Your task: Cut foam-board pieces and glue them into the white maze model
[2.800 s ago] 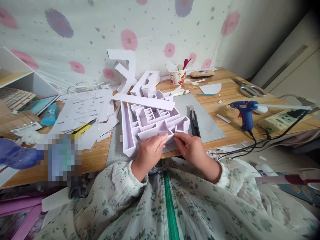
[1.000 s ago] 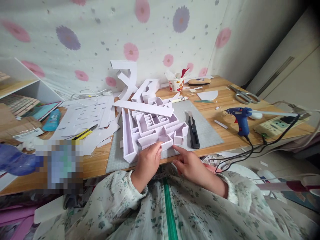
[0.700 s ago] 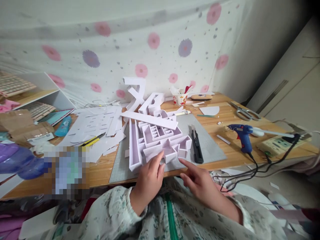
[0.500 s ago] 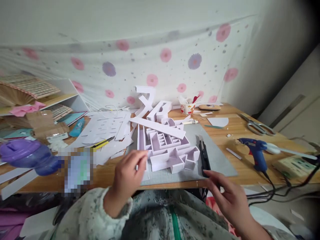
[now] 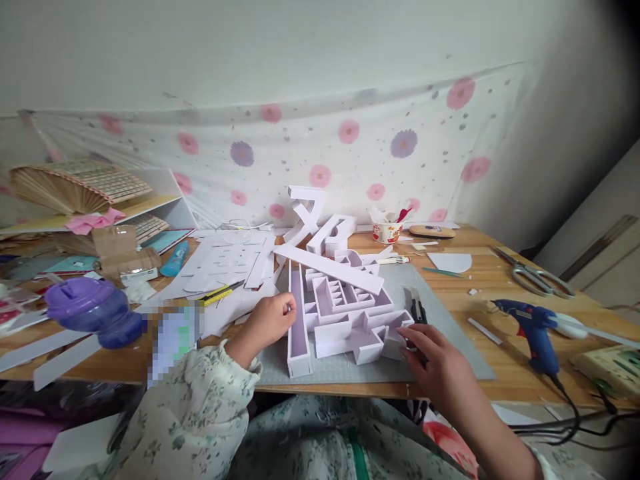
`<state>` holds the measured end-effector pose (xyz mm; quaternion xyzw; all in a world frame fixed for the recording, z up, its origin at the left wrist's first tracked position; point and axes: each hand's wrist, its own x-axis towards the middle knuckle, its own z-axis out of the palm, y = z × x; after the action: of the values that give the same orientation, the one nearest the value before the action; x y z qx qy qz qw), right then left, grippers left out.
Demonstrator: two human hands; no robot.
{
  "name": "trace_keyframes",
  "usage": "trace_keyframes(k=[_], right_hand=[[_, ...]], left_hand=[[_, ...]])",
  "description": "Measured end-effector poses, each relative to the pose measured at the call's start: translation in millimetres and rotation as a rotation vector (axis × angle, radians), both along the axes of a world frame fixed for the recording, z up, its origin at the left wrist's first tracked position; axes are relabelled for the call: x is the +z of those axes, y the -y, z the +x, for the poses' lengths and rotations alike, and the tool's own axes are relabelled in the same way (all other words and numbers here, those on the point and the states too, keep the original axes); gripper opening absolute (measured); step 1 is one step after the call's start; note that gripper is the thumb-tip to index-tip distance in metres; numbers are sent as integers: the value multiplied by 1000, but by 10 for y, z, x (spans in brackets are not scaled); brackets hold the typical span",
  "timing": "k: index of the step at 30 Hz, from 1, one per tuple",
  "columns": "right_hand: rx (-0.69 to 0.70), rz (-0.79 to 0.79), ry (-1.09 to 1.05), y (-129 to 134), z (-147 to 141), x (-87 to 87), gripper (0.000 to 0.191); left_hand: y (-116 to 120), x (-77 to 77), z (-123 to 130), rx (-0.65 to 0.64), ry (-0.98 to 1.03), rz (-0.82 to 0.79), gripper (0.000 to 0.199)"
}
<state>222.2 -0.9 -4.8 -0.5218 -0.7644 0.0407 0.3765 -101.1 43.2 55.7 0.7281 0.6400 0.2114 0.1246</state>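
Observation:
A white foam-board structure (image 5: 345,300) of open compartments lies on a grey cutting mat (image 5: 450,353), with a long flat white strip (image 5: 330,269) resting across its top. My left hand (image 5: 270,320) is at the left side of the long narrow compartment, fingers curled together; what they hold, if anything, is hidden. My right hand (image 5: 433,353) is at the structure's lower right corner, thumb and fingers apart, over the lower end of black tweezers (image 5: 417,308). Behind stand white letter-like pieces (image 5: 333,233).
On the right are a blue glue gun (image 5: 533,330) with its cord and large scissors (image 5: 540,277). Paper sheets (image 5: 225,257), a yellow cutter (image 5: 220,293) and a purple container (image 5: 83,303) lie left. A patterned cup (image 5: 387,232) stands at the back.
The view has shifted, so the table appears lower and farther right. My left hand has moved to the long compartment's side; my right hand has moved up and closer to the structure's corner.

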Motion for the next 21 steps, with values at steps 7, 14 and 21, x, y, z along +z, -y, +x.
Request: trace_keyframes(k=[7, 14, 21], right_hand=[[-51, 107, 33, -200, 61, 15, 24], [-120, 124, 27, -481, 144, 24, 24], [-230, 64, 14, -355, 219, -49, 33]], left_hand=[[186, -90, 128, 47, 13, 70, 11], [321, -205, 280, 46, 46, 92, 15], [355, -327, 206, -27, 199, 108, 21]])
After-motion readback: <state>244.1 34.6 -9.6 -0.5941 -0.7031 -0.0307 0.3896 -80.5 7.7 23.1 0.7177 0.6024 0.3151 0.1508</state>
